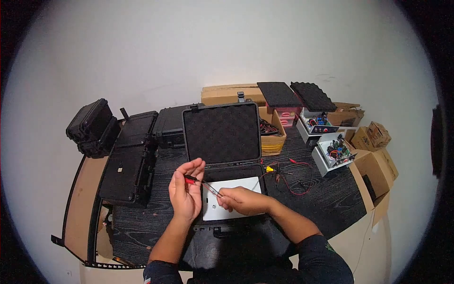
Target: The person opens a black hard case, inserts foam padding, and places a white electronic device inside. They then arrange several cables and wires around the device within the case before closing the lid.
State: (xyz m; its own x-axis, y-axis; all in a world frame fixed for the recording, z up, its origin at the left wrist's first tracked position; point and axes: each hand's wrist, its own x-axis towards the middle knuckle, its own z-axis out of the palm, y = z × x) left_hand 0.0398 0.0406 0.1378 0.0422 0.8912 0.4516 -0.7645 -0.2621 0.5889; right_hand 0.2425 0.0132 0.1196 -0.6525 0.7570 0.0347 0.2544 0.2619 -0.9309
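Red and black clips (190,180) on thin leads rest in my left hand (187,196), whose palm is turned up with the fingers curled around them. My right hand (243,200) pinches the thin leads (211,189) that run across from the clips. Below both hands, a white panel (231,215) lies in the base of an open black case. The case's raised lid (222,135) is lined with dark foam.
Black cases (125,173) stand at the left. Loose test leads (288,187) lie right of the open case. Beyond are a cardboard box of cables (273,147), white units with exposed electronics (326,163), and an open carton (373,177) at the right edge.
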